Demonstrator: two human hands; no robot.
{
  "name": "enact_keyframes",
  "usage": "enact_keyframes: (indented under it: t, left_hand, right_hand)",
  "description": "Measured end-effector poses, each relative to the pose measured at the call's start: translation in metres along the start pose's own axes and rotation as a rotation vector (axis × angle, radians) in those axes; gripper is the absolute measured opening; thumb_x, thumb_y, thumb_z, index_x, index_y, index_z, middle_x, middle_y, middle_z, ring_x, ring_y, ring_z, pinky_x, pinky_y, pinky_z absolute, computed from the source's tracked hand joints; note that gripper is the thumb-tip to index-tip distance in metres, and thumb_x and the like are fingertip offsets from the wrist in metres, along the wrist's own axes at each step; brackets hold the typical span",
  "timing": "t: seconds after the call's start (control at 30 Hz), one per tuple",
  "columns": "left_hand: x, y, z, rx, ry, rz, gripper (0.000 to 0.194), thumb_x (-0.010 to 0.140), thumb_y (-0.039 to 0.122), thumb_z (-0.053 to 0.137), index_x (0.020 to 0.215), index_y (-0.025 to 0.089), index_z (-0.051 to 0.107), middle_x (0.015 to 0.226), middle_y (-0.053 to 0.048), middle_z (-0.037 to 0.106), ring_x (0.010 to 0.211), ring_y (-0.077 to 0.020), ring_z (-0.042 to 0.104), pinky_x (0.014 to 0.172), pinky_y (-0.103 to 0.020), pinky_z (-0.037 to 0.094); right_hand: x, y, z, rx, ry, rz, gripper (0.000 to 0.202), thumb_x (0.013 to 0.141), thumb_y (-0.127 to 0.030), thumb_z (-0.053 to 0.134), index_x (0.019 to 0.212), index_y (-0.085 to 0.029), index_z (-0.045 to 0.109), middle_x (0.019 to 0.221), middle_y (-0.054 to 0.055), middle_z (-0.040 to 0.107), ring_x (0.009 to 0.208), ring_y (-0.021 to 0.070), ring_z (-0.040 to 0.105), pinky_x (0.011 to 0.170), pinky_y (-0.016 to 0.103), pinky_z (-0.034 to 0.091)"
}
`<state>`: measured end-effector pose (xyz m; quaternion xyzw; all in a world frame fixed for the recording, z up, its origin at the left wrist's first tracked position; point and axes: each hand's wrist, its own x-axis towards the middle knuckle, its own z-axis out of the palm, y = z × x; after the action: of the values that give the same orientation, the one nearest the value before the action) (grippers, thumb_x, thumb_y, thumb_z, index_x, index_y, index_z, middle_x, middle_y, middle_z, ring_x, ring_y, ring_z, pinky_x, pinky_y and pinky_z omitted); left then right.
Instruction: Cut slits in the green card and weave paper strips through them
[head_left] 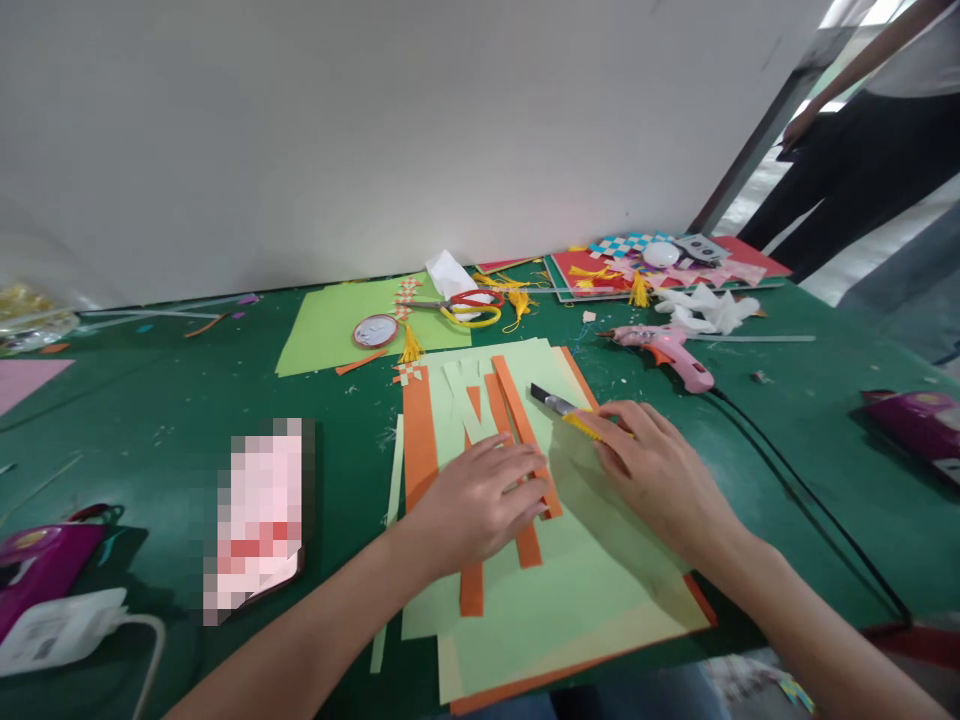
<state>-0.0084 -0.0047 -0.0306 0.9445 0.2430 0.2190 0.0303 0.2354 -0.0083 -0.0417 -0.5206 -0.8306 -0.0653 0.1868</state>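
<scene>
My left hand (487, 495) lies palm down, fingers spread, over orange paper strips (529, 545) and pale green strips. Beneath them are light green sheets (570, 600) stacked with orange sheets (420, 430). In my right hand (656, 460) is a craft knife (577, 415) with a yellow body, its dark blade pointing up and left above the green paper. A thin pale green strip (394, 480) lies on the table left of the stack.
Behind the stack are scissors (469, 308), a round tin (375, 331), a lime green sheet (319, 325) and yellow tassels (411, 345). A pink glue gun (671, 355) with a black cord sits right; a blurred phone (262, 510) lies left. A person (885, 130) stands back right.
</scene>
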Motion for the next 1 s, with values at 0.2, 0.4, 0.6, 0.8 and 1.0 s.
enact_keyframes:
  t: [0.2,0.4,0.6,0.8,1.0]
  left_hand:
    - [-0.003,-0.001,0.006,-0.002,-0.059,0.009,0.024,0.099,0.024,0.048,0.107,0.013,0.067,0.116,-0.012,0.071,0.117,-0.0250,0.063,0.102,-0.044,0.052]
    - [-0.004,0.001,0.006,-0.013,-0.070,-0.018,0.025,0.100,0.026,0.046,0.110,0.013,0.066,0.121,-0.013,0.069,0.121,-0.0247,0.061,0.106,-0.045,0.049]
    - [-0.004,0.002,0.008,0.013,-0.053,-0.033,0.024,0.100,0.026,0.047,0.110,0.014,0.066,0.123,-0.012,0.069,0.120,-0.0239,0.062,0.105,-0.045,0.050]
    - [-0.004,0.002,0.009,0.021,-0.063,-0.027,0.025,0.100,0.026,0.048,0.111,0.013,0.066,0.123,-0.012,0.069,0.120,-0.0246,0.062,0.105,-0.045,0.050]
    - [-0.004,0.003,0.008,0.008,-0.060,-0.026,0.025,0.099,0.025,0.049,0.109,0.012,0.067,0.122,-0.012,0.069,0.119,-0.0260,0.062,0.104,-0.047,0.051]
  right_hand:
    - [-0.024,0.008,-0.028,0.182,0.024,0.061,0.040,0.088,-0.012,0.047,0.125,-0.020,0.060,0.106,0.010,0.058,0.094,0.0220,0.060,0.077,0.035,0.052]
    - [-0.057,0.010,-0.044,0.158,-0.103,-0.110,0.047,0.083,-0.007,0.044,0.124,-0.024,0.058,0.106,0.008,0.058,0.082,0.0178,0.063,0.065,0.029,0.051]
    - [-0.076,0.000,-0.043,0.166,-0.147,-0.164,0.048,0.080,-0.007,0.044,0.122,-0.023,0.060,0.103,0.010,0.061,0.087,0.0213,0.063,0.068,0.031,0.053]
    - [-0.076,-0.001,-0.042,0.129,-0.113,-0.202,0.045,0.082,-0.009,0.043,0.121,-0.023,0.062,0.102,0.010,0.062,0.085,0.0227,0.063,0.065,0.033,0.054]
    - [-0.075,-0.001,-0.042,0.115,-0.131,-0.200,0.044,0.084,-0.009,0.043,0.121,-0.022,0.061,0.102,0.011,0.062,0.086,0.0229,0.063,0.067,0.035,0.055]
